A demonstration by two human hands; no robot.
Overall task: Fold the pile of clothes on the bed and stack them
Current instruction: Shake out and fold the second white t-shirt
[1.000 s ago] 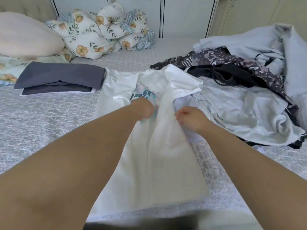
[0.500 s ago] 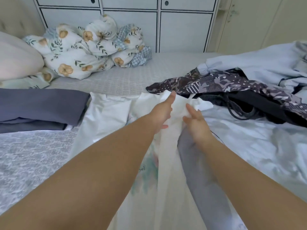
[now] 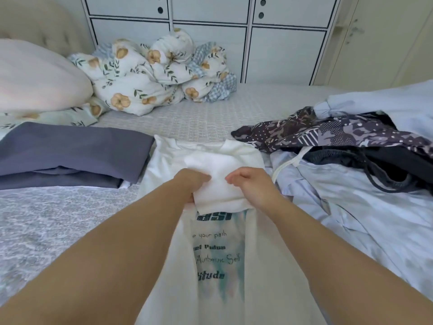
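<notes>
Head view, just the one camera here. A white t-shirt (image 3: pixel 220 266) with green and black print lies flat down the middle of the bed (image 3: pixel 58 219), running from 6 o'clock up to about the center. Its sleeves are folded in over the chest, and that folded white layer sits right between the person's two hands.

The left hand (image 3: pixel 189 186) has its fingers curled round the left edge of the folded layer, so that grip is clamped on the t-shirt. The right hand (image 3: pixel 251 184) is at the right edge of the same flap with its fingers curled down onto the cloth; it looks like a pinch on the fabric too, though the fingertips are partly tucked out of sight.

At 9 o'clock, just beside the t-shirt, there's a stack of folded dark grey clothes (image 3: pixel 70 156). Over at 3 o'clock is the unfolded pile (image 3: pixel 351 165): a patterned dark piece on top, something black with a drawstring, and pale blue stuff underneath, touching the t-shirt's right side.

At 11 o'clock a bunched floral quilt (image 3: pixel 152 73) sits against white cabinet doors (image 3: pixel 281 50), with a pale pink pillow (image 3: pixel 35 76) off at 10 o'clock.
</notes>
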